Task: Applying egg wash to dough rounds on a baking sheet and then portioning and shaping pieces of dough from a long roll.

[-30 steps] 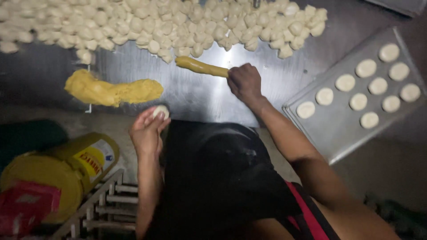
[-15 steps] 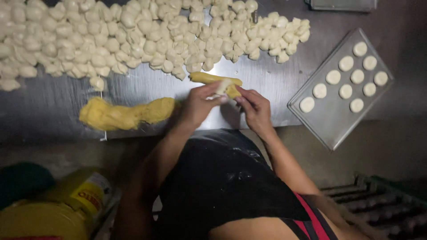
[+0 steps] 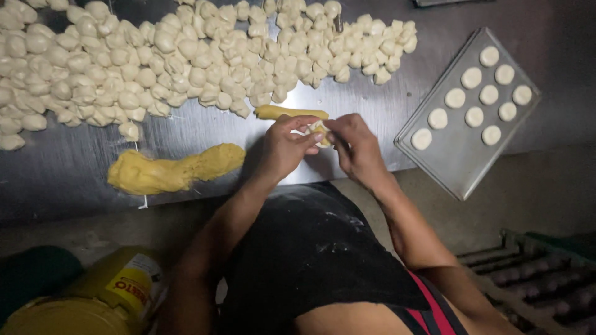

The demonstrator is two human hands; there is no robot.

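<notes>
table: brushed metal, dull sheen with fine streaks — brighter glare at 12 o'clock of the hands
baking tray: thin metal, matt grey, smooth, at 3 o'clock of the hands
dough discs: pale, smooth, matt, flattened on the tray
dough pieces: white, soft, floury-matt, lumpy, piled at 11 o'clock
yellow paste mound: moist, slightly glossy, rough-surfaced, at 9 o'clock
yellow roll: same paste, smoother skin
dough piece: pale, soft, pinched between left hand and right hand
apron: black cloth, matt — dusted with flour
tub: yellow plastic, glossy, at 7 o'clock
</notes>
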